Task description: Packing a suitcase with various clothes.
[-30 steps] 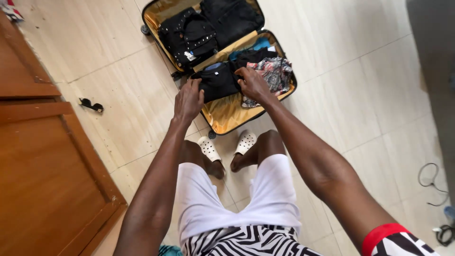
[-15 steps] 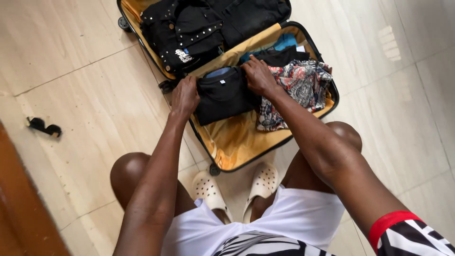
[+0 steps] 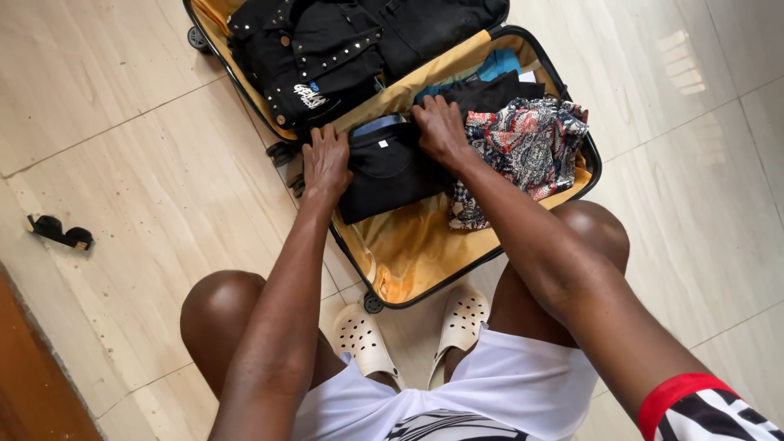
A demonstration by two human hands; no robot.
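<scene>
Since the earlier frame, both hands have slid slightly along the folded black shirt (image 3: 390,167), which lies in the near half of the open yellow-lined suitcase (image 3: 416,253) on the tiled floor, just beside a patterned garment (image 3: 523,143). Left hand (image 3: 325,163) lies flat with fingers curled over the shirt's left edge, and right hand (image 3: 441,131) presses its top right corner, fingers bent, neither closed into a full grip. Soft, light and floppy, the shirt would likely hold its fold best if taken by both side edges at once.

Folded black shirt (image 3: 390,170) lies flat in suitcase (image 3: 425,253).
</scene>
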